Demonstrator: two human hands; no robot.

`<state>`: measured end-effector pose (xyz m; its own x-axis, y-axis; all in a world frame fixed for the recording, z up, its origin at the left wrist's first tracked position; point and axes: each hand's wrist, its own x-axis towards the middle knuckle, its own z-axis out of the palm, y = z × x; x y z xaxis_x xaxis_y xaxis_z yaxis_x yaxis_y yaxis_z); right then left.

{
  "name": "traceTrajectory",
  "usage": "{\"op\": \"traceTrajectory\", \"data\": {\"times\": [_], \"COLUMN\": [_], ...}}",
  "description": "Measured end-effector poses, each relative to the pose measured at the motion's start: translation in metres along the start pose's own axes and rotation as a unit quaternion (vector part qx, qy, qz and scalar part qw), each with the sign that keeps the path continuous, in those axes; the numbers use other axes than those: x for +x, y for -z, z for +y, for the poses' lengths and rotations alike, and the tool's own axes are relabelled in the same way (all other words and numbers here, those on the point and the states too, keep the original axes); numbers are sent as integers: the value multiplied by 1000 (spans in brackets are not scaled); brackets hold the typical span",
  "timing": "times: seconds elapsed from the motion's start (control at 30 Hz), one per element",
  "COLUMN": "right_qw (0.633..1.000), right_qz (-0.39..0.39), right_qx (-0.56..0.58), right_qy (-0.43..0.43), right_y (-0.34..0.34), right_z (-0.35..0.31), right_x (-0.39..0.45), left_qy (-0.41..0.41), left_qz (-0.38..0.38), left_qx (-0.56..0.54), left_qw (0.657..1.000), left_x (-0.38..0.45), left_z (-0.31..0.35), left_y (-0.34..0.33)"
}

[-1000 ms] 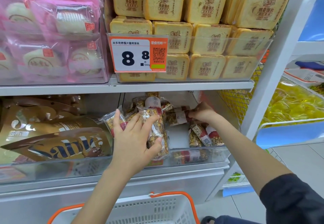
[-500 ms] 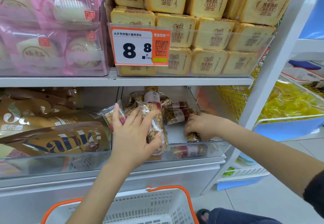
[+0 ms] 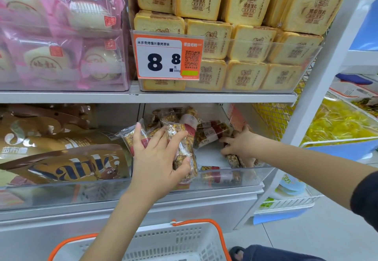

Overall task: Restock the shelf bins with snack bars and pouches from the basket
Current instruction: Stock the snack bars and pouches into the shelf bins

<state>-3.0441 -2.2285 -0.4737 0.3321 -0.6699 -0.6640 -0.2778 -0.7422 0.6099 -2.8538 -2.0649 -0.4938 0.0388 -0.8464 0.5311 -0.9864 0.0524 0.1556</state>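
Down in the clear plastic shelf bin (image 3: 235, 179) on the lower right, the left hand (image 3: 157, 162) is wrapped around a bundle of clear-wrapped granola snack bars (image 3: 184, 154), while the right hand (image 3: 241, 146) pinches another bar (image 3: 233, 159) at the near right corner. Honestly, I'd lay them flat in rows, labels out, before going back to the white orange-handled basket (image 3: 163, 244).
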Motion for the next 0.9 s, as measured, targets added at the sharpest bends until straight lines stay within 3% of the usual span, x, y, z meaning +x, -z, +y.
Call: {"op": "traceTrajectory", "data": {"times": [0.17, 0.37, 0.53, 0.67, 0.77, 0.9], "right_qw": [999, 995, 991, 979, 941, 846], "right_qz": [-23, 30, 87, 132, 231, 349], "right_qx": [6, 41, 61, 143, 249, 399], "right_qy": [41, 88, 84, 59, -3, -51], "right_y": [14, 13, 3, 3, -3, -17], "right_z": [5, 21, 28, 45, 52, 46], "right_x": [-9, -22, -28, -47, -62, -47], "left_qy": [5, 8, 7, 9, 11, 13], "left_qz": [-13, -13, -11, -14, -14, -13], "left_qx": [11, 12, 11, 13, 11, 12], "left_qw": [1000, 1000, 1000, 1000, 1000, 1000], "left_x": [1, 2, 2, 2, 2, 2], "left_z": [0, 1, 2, 2, 3, 4], "left_y": [0, 1, 1, 2, 1, 2]}}
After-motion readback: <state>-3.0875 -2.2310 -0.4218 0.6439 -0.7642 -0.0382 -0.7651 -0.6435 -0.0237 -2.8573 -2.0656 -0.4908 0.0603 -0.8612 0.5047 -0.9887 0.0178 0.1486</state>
